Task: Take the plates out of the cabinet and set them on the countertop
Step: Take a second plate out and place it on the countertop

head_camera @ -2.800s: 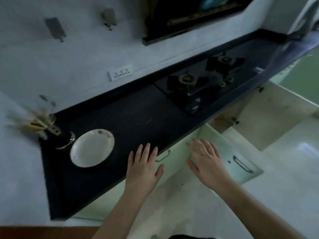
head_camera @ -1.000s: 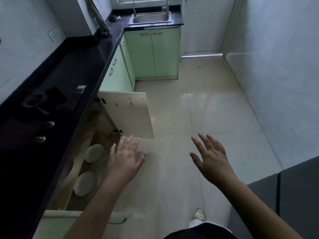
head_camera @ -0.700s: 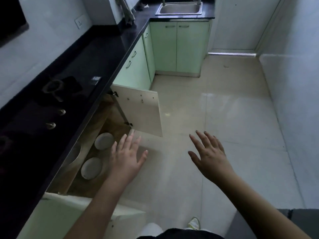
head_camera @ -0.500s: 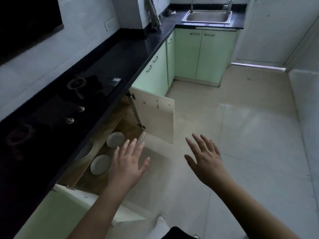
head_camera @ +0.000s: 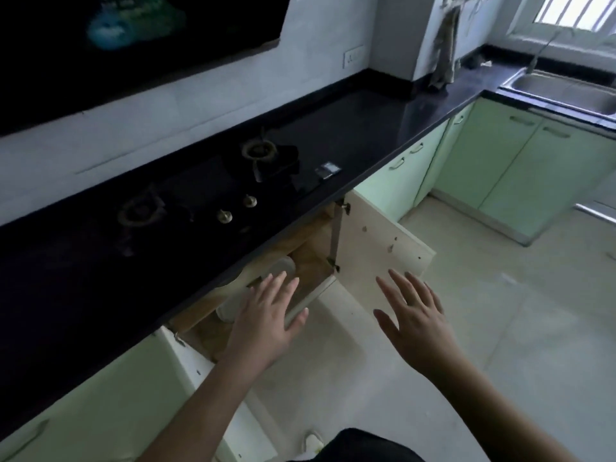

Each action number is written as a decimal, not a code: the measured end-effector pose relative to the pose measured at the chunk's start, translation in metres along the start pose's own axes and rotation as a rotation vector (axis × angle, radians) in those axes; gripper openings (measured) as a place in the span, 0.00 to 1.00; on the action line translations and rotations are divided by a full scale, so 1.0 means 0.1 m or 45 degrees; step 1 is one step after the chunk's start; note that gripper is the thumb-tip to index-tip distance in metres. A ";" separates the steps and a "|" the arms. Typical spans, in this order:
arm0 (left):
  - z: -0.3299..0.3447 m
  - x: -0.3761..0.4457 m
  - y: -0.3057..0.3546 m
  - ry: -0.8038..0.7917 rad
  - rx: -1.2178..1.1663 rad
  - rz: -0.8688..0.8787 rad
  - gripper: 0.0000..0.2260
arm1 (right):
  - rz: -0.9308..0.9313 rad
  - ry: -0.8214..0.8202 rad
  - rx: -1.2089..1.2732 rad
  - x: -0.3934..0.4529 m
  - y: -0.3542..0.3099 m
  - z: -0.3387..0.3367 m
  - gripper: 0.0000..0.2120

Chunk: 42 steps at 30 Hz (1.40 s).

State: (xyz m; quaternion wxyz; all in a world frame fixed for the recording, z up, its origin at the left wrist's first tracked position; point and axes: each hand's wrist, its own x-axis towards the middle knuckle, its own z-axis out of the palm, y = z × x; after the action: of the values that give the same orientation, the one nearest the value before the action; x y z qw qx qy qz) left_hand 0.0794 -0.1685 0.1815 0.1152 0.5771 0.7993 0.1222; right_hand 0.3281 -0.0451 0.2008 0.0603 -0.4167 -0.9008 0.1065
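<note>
Left hand (head_camera: pixel 266 323) is held flat with fingers spread wide, empty, now over the open cabinet (head_camera: pixel 301 261) mouth; half a second ago it was hanging short of it. Right hand (head_camera: pixel 415 316) is likewise spread and empty, in front of the swung-open door (head_camera: pixel 376 248). Two plates (head_camera: pixel 282 266) are seen on the cabinet floor, the nearer one partly hidden behind the left fingers; contact cannot be told. The countertop (head_camera: pixel 350 135) beside the hob (head_camera: pixel 213 195) is seen bare. Judged: reach underway, no plate gripped yet.
</note>
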 end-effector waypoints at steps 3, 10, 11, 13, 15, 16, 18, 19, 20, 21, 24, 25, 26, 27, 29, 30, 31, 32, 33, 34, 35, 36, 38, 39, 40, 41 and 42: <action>-0.08 0.10 -0.24 0.015 0.014 -0.078 0.30 | -0.071 -0.038 0.009 0.33 -0.11 0.05 0.32; -0.23 0.07 -0.62 0.117 0.049 -0.261 0.34 | -0.414 -0.153 -0.081 0.94 -0.49 0.31 0.29; -0.24 0.07 -0.65 0.123 0.047 -0.288 0.36 | -0.461 -0.161 -0.090 1.05 -0.52 0.33 0.29; -0.25 0.08 -0.70 0.141 0.042 -0.350 0.36 | -0.531 -0.187 -0.085 1.25 -0.57 0.37 0.29; -0.23 0.11 -0.74 0.179 0.006 -0.405 0.35 | -0.591 -0.222 -0.063 1.43 -0.61 0.45 0.29; -0.21 0.13 -0.76 0.174 -0.015 -0.424 0.34 | -0.629 -0.248 -0.049 1.51 -0.63 0.50 0.30; -0.15 0.19 -0.79 0.152 -0.036 -0.454 0.30 | -0.721 -0.314 -0.027 1.69 -0.66 0.62 0.30; -0.13 0.22 -0.81 0.145 -0.031 -0.466 0.30 | -0.767 -0.334 -0.013 1.79 -0.67 0.67 0.30; -0.11 0.26 -0.83 0.138 -0.018 -0.480 0.30 | -0.805 -0.344 0.004 1.89 -0.67 0.73 0.30; -0.10 0.31 -0.85 0.133 0.002 -0.497 0.30 | -0.838 -0.359 0.022 1.99 -0.66 0.78 0.29; -0.10 0.48 -0.88 0.154 0.079 -0.625 0.30 | -0.929 -0.443 0.044 2.33 -0.58 0.91 0.30; -0.09 0.55 -0.89 0.161 0.091 -0.681 0.30 | -0.958 -0.456 0.048 2.45 -0.54 0.95 0.30; -0.07 0.63 -0.89 0.152 0.086 -0.731 0.31 | -0.987 -0.478 0.044 2.55 -0.50 0.99 0.29; -0.03 0.71 -0.87 0.134 0.077 -0.769 0.31 | -1.011 -0.503 0.021 2.65 -0.46 1.04 0.29; 0.09 0.83 -0.82 0.106 0.102 -0.806 0.29 | -1.048 -0.520 -0.040 2.80 -0.41 1.14 0.29; 0.17 0.87 -0.80 0.094 0.110 -0.807 0.29 | -1.066 -0.535 -0.053 2.86 -0.38 1.21 0.29; 0.25 0.91 -0.78 0.090 0.098 -0.805 0.28 | -1.086 -0.563 -0.049 2.90 -0.36 1.29 0.29; 0.32 0.93 -0.76 0.091 0.076 -0.803 0.27 | -1.104 -0.594 -0.034 2.93 -0.35 1.37 0.30; 0.40 0.94 -0.75 0.093 0.056 -0.800 0.27 | -1.125 -0.606 -0.019 2.95 -0.35 1.45 0.30; 0.48 0.93 -0.75 0.096 0.043 -0.796 0.26 | -1.139 -0.611 -0.011 2.95 -0.36 1.52 0.30; 0.55 0.91 -0.75 0.096 0.040 -0.796 0.26 | -1.145 -0.620 -0.015 2.95 -0.37 1.60 0.30; 0.63 0.89 -0.76 0.093 0.045 -0.800 0.25 | -1.144 -0.627 -0.020 2.93 -0.38 1.67 0.30; 0.79 0.85 -0.83 0.075 0.062 -0.818 0.25 | -1.128 -0.625 -0.024 2.92 -0.42 1.84 0.30; 0.88 0.82 -0.88 0.064 0.075 -0.830 0.25 | -1.112 -0.619 -0.032 2.91 -0.44 1.92 0.30; 0.98 0.79 -0.94 0.054 0.084 -0.844 0.26 | -1.099 -0.604 -0.046 2.89 -0.47 2.01 0.30; 1.05 0.76 -0.98 0.048 0.095 -0.859 0.26 | -1.094 -0.581 -0.062 2.88 -0.50 2.08 0.29; 1.15 0.72 -1.02 0.047 0.108 -0.876 0.26 | -1.104 -0.552 -0.071 2.86 -0.54 2.17 0.28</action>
State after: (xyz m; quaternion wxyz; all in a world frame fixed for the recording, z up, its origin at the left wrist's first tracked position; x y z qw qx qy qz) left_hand 0.0033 -0.1237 0.0358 0.1110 0.2758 0.9533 0.0532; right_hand 0.0612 0.1089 0.0090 -0.1010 0.0275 -0.9858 0.1316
